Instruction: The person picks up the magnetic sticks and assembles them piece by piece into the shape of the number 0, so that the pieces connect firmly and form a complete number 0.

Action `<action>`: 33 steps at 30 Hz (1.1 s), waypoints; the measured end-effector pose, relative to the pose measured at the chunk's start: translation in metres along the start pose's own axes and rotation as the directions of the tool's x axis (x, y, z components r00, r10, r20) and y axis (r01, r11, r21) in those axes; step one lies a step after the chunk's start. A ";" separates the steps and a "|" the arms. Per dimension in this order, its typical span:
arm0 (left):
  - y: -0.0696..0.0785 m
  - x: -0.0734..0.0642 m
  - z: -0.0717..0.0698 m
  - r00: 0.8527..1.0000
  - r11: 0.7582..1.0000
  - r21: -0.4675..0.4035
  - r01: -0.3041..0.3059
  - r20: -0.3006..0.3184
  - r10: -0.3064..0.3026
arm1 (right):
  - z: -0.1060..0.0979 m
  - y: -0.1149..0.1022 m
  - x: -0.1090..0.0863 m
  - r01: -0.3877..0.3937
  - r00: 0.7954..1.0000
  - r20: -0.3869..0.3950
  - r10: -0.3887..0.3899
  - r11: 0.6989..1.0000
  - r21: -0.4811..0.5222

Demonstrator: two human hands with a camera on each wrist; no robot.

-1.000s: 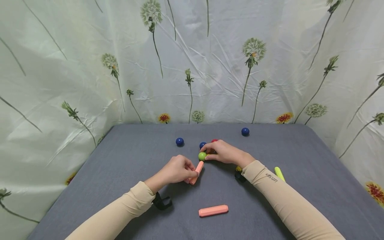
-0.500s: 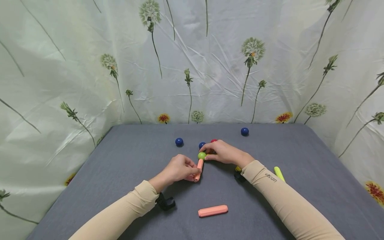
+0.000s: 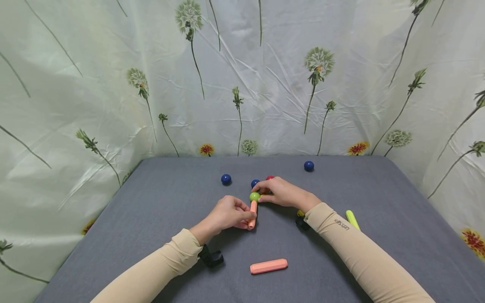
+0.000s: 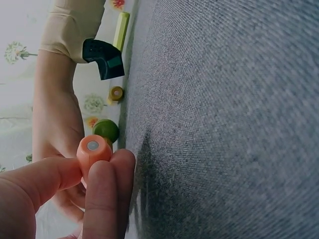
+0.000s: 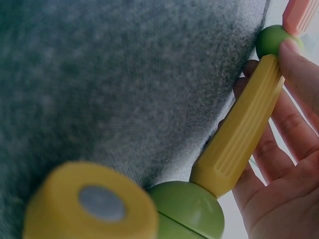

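My left hand pinches an orange magnetic building stick between thumb and fingers; a metal disc shows in its near end in the left wrist view. The stick's far end touches a green ball. My right hand pinches that ball, its thumb on the near side. In the right wrist view a yellow stick runs from this ball to a second green ball, beside which another yellow stick shows its metal end. From the head, my right hand and sleeve mostly hide these yellow sticks.
Beyond my right hand lie a blue ball and a partly hidden red ball. More blue balls rest at the back left and back right. A second orange stick lies in front, a lime stick beside my right sleeve.
My left hand has moved slightly right and turned the orange stick more upright in the head view, bringing its far end against the green ball. My right hand has stayed in place.
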State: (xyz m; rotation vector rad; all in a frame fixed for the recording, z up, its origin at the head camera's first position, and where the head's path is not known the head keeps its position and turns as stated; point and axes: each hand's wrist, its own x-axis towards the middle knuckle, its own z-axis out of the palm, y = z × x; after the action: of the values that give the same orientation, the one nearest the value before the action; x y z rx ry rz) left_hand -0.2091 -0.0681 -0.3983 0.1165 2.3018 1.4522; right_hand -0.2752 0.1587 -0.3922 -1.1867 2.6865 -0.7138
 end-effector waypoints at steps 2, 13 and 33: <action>-0.001 0.000 0.000 1.000 1.000 -0.003 -0.007 -0.001 0.007 | 0.000 0.000 0.000 -0.003 1.000 0.000 0.003 1.000 -0.003; -0.002 0.000 0.000 0.999 0.999 0.017 -0.045 -0.014 0.045 | 0.001 -0.001 0.000 0.009 1.000 -0.011 -0.010 1.000 -0.013; -0.004 -0.004 -0.011 0.987 0.981 0.112 -0.161 0.014 0.160 | 0.001 -0.003 -0.001 -0.001 1.000 -0.003 0.001 1.000 -0.004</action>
State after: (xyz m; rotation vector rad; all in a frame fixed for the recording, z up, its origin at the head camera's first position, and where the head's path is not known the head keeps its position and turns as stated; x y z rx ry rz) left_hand -0.2094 -0.0802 -0.3972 0.3460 2.4184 1.3933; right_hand -0.2722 0.1571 -0.3912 -1.1867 2.6921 -0.7106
